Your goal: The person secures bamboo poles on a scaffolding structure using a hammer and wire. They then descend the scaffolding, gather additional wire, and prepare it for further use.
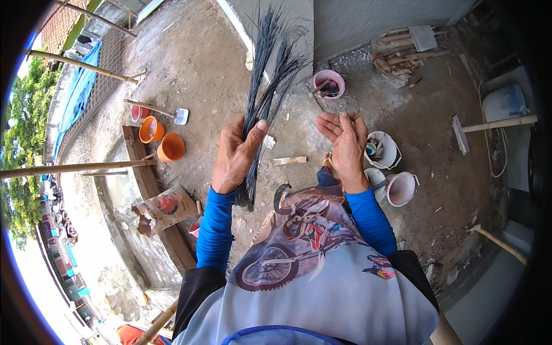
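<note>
My left hand (pixel 234 154) is closed round a bundle of thin black tie wires (pixel 265 69). Their loose ends fan out above the fist, and the rest hangs below it beside my blue sleeve. My right hand (pixel 348 144) is raised to the right of the bundle, apart from it, with its fingers bent and drawn together near the thumb. A fine dark line shows by those fingertips, too thin to tell whether it is a wire in their grip.
A pink bucket (pixel 329 85) stands ahead on the dirt floor, with white buckets (pixel 401 188) by my right forearm. Orange buckets (pixel 171 148) and a torn paper sack (pixel 167 208) lie left, near a timber beam (pixel 172 247). Bamboo poles (pixel 80 168) jut in from the left.
</note>
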A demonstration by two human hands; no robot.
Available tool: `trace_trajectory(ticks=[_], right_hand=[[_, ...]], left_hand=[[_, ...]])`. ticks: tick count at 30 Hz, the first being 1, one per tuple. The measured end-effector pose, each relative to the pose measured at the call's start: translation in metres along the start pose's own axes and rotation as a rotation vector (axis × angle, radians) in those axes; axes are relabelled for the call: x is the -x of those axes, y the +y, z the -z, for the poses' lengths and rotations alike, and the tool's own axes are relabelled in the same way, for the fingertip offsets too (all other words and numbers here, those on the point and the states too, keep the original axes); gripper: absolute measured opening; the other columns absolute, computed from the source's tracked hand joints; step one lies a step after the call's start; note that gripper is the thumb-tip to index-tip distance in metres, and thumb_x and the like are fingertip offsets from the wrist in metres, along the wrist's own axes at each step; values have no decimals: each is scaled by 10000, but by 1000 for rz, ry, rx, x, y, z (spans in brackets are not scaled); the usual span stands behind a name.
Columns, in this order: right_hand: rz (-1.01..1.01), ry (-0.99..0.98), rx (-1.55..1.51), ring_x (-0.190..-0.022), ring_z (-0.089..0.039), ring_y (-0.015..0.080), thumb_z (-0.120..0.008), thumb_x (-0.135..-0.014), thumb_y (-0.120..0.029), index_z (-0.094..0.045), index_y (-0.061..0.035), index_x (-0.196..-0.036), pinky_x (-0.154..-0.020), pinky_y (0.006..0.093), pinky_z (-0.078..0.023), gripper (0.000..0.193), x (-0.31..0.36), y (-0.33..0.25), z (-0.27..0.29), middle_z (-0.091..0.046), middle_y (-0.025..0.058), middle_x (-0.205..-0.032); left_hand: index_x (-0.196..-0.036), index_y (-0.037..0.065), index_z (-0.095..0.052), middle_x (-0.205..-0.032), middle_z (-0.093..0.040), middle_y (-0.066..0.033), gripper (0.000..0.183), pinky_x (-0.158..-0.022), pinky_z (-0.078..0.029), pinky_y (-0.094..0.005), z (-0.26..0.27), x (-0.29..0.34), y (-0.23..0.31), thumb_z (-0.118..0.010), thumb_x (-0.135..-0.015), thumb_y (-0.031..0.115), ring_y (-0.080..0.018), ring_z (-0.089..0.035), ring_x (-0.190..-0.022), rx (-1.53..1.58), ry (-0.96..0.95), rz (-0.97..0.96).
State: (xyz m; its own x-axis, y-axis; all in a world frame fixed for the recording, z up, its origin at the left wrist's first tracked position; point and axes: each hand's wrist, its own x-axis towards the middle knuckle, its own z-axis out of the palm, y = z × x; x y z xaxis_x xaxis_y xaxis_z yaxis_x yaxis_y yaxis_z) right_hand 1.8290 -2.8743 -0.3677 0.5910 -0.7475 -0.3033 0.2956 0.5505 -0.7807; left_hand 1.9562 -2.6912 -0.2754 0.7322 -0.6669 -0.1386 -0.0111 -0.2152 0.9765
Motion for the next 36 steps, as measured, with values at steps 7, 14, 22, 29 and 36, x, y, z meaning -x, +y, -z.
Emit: trace_trajectory(ticks=[7, 14, 22, 29, 36], right_hand=[[-275, -75, -212, -961, -730, 303, -519, -1054, -172, -519, -64, -1050, -845, 391, -625, 108, 13, -4, -16, -710, 201, -1044], [-94, -120, -82, -915, -736, 277, -531, -1054, -179, -511, -62, -1074, -835, 376, -616, 120, 32, -17, -18, -722, 198, -1022], [130, -355, 77, -925, -718, 224, -535, -1060, -175, -527, -105, -1084, -823, 334, -582, 75, 31, -34, -34, -727, 150, -1035], [-17, -420, -93, -995, -691, 214, -612, -1026, -188, -523, -104, -1086, -838, 358, -574, 136, 20, 1, -45, -704, 141, -1086], [217, -353, 165, -958, -691, 160, -658, -993, -127, -577, -74, -1031, -777, 298, -600, 105, 21, -19, -40, -658, 65, -1060]], left_hand=[[-1198, 13, -579, -634, -343, 83, 390, -439, -211, -217, -14, 1, -6, -459, -1068, 361, -25, -285, -498, 290, 8, 163], [-1478, -43, -388, -673, -374, 74, 537, -486, -251, -221, -14, -2, -18, -509, -1078, 294, -34, -313, -555, 322, -51, 92], [-1392, 31, -466, -647, -360, 71, 439, -431, -223, -207, -15, -7, -13, -508, -1075, 332, -23, -289, -495, 515, -124, 170], [-1318, 71, -500, -673, -403, 47, 325, -433, -235, -199, -26, -5, -10, -508, -1079, 292, -28, -308, -508, 633, -218, 214], [-1362, 93, -505, -678, -422, 46, 351, -432, -236, -193, -36, -3, -11, -523, -1074, 293, -24, -309, -511, 603, -211, 188]])
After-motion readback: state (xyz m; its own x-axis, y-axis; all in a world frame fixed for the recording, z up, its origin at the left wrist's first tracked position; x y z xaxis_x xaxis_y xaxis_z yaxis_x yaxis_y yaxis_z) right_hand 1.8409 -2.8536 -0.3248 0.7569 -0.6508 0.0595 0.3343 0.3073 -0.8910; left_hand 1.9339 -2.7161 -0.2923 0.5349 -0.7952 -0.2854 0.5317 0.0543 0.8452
